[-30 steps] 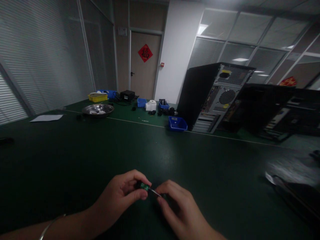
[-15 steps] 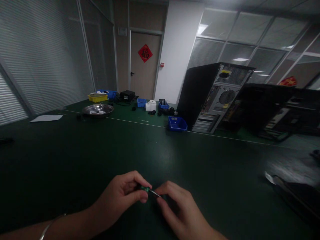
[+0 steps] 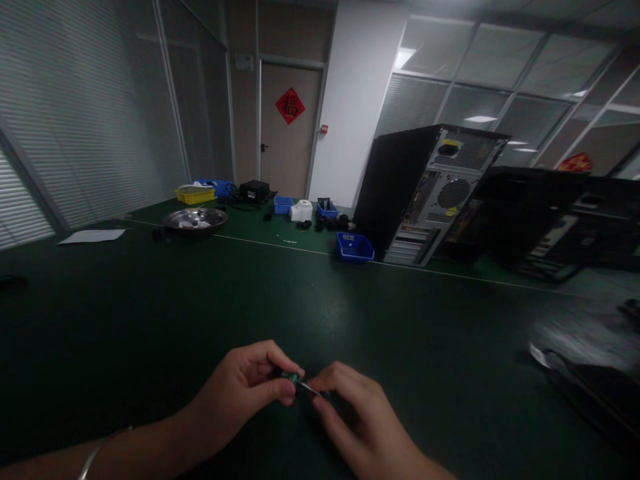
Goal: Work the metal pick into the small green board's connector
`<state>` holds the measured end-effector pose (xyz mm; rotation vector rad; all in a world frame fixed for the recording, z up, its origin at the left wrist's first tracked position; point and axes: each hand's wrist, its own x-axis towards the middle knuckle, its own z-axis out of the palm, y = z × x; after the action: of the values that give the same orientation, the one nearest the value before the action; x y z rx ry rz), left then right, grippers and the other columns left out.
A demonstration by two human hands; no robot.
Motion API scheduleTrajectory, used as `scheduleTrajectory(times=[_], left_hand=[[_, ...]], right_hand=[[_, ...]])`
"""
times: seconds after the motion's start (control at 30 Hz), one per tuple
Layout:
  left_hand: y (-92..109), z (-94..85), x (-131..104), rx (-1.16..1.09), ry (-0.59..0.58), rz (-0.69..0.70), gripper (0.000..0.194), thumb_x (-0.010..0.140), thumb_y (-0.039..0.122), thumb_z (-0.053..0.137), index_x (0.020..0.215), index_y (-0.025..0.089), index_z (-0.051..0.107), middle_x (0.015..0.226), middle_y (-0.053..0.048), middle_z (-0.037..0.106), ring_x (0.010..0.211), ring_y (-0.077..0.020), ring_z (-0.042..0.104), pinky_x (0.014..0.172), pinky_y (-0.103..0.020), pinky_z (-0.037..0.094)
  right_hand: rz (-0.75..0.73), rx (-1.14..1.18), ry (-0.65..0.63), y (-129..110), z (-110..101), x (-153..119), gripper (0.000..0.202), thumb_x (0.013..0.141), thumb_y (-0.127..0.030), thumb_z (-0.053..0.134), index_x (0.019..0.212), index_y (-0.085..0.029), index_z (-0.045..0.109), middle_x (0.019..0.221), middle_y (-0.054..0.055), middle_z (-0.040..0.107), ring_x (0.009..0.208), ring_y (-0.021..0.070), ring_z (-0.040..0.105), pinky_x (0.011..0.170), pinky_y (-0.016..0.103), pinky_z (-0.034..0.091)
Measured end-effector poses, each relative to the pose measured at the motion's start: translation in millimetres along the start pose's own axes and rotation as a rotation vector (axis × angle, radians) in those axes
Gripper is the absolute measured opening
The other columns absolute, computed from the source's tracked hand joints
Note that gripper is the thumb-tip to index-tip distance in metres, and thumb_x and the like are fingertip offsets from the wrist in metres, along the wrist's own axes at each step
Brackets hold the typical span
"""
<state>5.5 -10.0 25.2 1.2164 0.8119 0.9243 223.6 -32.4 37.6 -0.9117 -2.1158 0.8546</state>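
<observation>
Pinched between the thumb and fingers of my left hand [image 3: 250,380] is a small green circuit board [image 3: 291,377]. Dark parts show at its right edge, too small to name. My right hand [image 3: 357,410] is closed at the fingertips on a thin, pale flat strip [image 3: 309,388], which reaches left to the board's edge. Whether the strip is joined to the board or only touches it, I cannot tell. Both hands are close together above the near part of the green table [image 3: 200,300].
A blue bin [image 3: 355,247] stands ahead, beside a tilted-looking black computer tower [image 3: 405,187]. Farther left are a metal bowl [image 3: 195,221], a paper sheet [image 3: 93,237] and a yellow bin [image 3: 195,195]. A dark object [image 3: 590,393] and clear plastic [image 3: 585,340] lie at the right.
The board and strip have shifted very slightly in the fingers, and a dark part below the strip shows more. Both hands keep nearly the same place and grip.
</observation>
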Motion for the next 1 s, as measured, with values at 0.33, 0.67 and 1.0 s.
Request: scheduleTrajectory(times=[0.33,0.67,1.0], left_hand=[[6,0.5,2,0.038,0.004,-0.017,0.014,0.079,0.024,0.075,0.086,0.016,0.067,0.08,0.0,0.072,0.071,-0.0159,0.066,0.069,-0.03,0.052],[7,2.2,-10,0.757,-0.281,0.207,0.008,0.089,0.017,0.064,0.093,0.023,0.066,0.101,-0.003,0.065,0.1,-0.0225,0.058,0.087,-0.033,0.045],[12,3.6,-11,0.793,-0.337,0.322,0.02,0.096,0.015,0.051,0.107,0.026,0.064,0.116,-0.006,0.063,0.112,-0.0243,0.054,0.097,-0.035,0.043]], right_hand=[[0.036,0.022,0.037,0,1,-2,0.015,0.095,-0.015,0.052,0.098,-0.019,0.067,0.092,0.006,0.069,0.084,0.0172,0.066,0.076,0.026,0.05],[0.046,-0.002,0.09,1,1,0,0.014,0.094,-0.015,0.053,0.097,-0.017,0.067,0.087,0.005,0.069,0.081,0.0168,0.066,0.074,0.026,0.05],[0.053,-0.003,0.086,0,3,1,0.014,0.095,-0.016,0.052,0.097,-0.018,0.066,0.089,0.005,0.069,0.084,0.017,0.066,0.076,0.026,0.049]])
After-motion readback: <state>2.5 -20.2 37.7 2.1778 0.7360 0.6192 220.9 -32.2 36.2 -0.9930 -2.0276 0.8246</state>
